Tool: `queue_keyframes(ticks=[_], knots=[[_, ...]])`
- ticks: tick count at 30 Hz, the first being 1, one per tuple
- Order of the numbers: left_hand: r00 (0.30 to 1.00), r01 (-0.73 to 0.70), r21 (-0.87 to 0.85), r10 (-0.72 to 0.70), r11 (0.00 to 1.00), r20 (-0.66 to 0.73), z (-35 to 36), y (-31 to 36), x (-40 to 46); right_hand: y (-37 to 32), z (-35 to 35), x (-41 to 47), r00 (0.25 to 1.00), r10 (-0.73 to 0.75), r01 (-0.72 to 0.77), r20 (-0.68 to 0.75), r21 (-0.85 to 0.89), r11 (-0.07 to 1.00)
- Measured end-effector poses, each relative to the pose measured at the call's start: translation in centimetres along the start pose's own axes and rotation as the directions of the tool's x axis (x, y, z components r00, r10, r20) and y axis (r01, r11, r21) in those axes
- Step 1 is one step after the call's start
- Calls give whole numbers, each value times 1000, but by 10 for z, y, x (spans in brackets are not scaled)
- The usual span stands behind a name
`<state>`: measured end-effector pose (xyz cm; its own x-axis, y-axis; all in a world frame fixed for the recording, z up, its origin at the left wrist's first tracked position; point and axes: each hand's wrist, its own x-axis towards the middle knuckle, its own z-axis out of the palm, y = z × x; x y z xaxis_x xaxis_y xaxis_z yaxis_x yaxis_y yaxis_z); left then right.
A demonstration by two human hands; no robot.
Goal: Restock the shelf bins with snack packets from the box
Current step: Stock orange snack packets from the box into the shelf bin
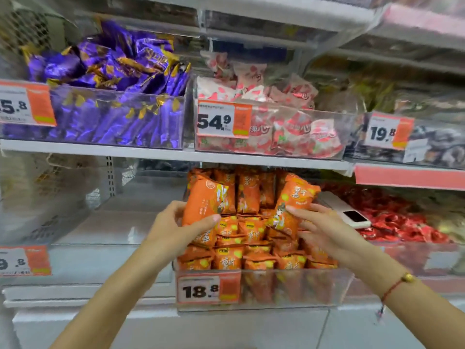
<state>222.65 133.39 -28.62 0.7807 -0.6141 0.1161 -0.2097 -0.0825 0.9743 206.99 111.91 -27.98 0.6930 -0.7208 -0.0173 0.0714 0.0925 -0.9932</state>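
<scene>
We see the clear bin (297,288) on the lower shelf packed with orange snack packets. Our left hand (176,222) grips one orange packet (203,200) over it; our right hand (319,225) pinches another tilted packet (292,200).

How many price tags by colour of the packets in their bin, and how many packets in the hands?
Tag on purple-packet bin: 1
Tag on pink-and-white-packet bin: 1
Tag on orange-packet bin: 1
Orange packet in left hand: 1
Orange packet in right hand: 1
Total: 5
</scene>
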Motion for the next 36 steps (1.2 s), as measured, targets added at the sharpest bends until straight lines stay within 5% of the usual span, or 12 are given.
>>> queue_keyframes(ticks=[10, 26, 32, 36], knots=[[980, -183, 288, 198, 940, -22, 18, 5, 47, -3, 1, 102, 989, -116, 79, -91, -340, 937], [980, -195, 317, 200, 928, 18, 32, -5, 58, 18, -7, 127, 961, -276, 209, 23, -715, 667], [984, -177, 282, 168, 943, 58, 35, 2, 54, 15, -12, 124, 979, -194, 161, 54, -790, 592], [974, -228, 356, 215, 906, 75, 30, 5, 53, 2, -10, 98, 886, -462, 237, -43, -815, 529]])
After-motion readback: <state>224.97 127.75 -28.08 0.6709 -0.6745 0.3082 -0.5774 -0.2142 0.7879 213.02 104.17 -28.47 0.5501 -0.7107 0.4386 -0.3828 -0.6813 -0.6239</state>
